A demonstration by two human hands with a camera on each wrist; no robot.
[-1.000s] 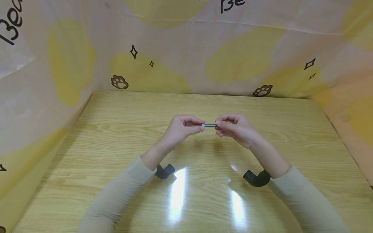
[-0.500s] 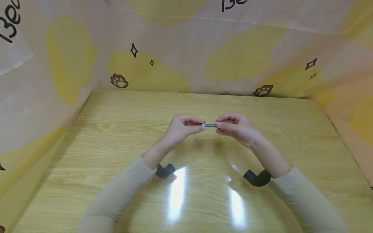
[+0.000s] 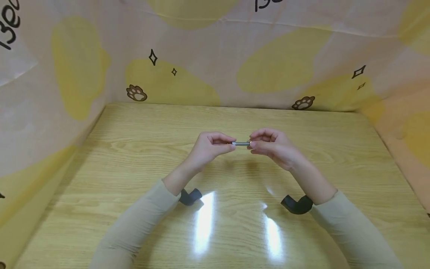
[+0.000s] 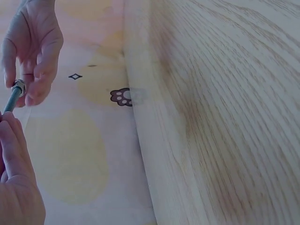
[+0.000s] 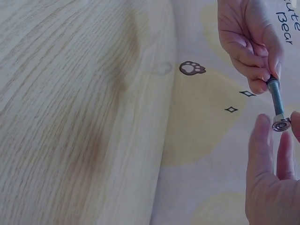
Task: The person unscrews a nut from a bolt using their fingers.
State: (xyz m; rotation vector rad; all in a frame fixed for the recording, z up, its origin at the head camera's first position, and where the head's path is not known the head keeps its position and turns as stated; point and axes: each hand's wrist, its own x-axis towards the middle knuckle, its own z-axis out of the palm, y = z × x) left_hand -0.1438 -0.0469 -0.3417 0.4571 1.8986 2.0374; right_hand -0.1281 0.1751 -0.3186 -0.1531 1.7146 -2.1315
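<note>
A metal bolt (image 3: 241, 144) is held level above the wooden table, in front of me. My left hand (image 3: 209, 149) pinches its head end between thumb and fingers, so the head is mostly covered. At the opposite end a shiny nut (image 5: 281, 124) sits on the threaded shank (image 5: 276, 97). My right hand (image 3: 279, 151) has thumb and fingers around this nut, with the thumb at its edge in the right wrist view. From the left wrist view, the nut (image 4: 18, 87) shows between the right thumb and fingertips.
The wooden table (image 3: 151, 157) spreads under both hands. Patterned cloth (image 3: 221, 56) with yellow patches and paw prints walls it at the back and sides. A black curved wrist piece (image 3: 297, 204) sticks out from each sleeve cuff, over bright reflections.
The right fingers shift slightly around the nut end, and the right hand rises a little. The left hand keeps its pinch on the bolt, nearly still.
</note>
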